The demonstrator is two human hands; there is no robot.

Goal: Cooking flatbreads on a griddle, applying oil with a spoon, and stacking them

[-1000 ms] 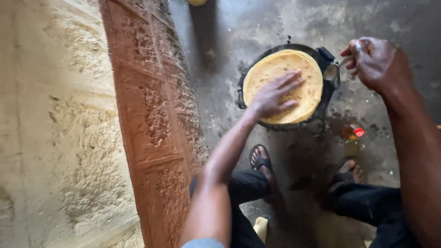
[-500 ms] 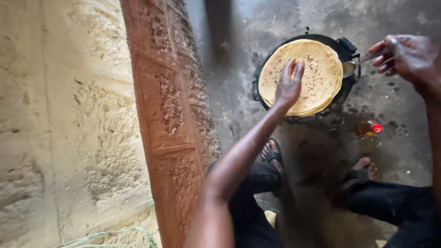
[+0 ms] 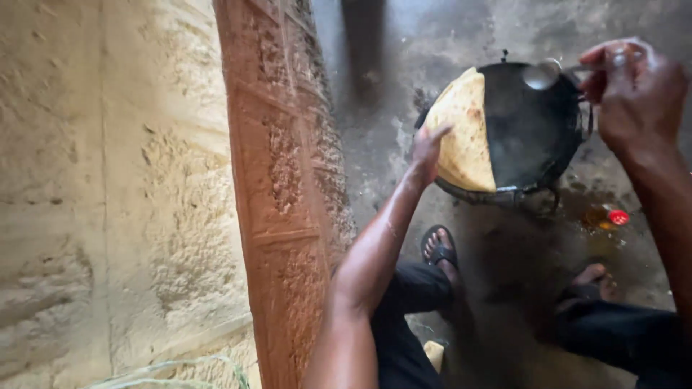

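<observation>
A round yellow flatbread [image 3: 467, 137] stands tilted up on the left side of a black round pan [image 3: 537, 137] on the floor. My left hand [image 3: 427, 150] grips the flatbread's left edge and holds it lifted, baring the dark pan surface. At the upper right, my right hand [image 3: 634, 90] holds a metal spoon [image 3: 544, 73] whose bowl hovers over the pan's far rim.
A brown carved wooden door frame [image 3: 277, 180] and a rough plastered wall [image 3: 108, 194] fill the left. My sandalled feet [image 3: 441, 248] rest on the grey concrete floor before the pan. A small bottle with a red cap [image 3: 609, 216] lies right of the pan.
The flatbread lay flat in the pan under my left hand; now it is lifted onto its left edge. My right hand has brought the spoon over the pan.
</observation>
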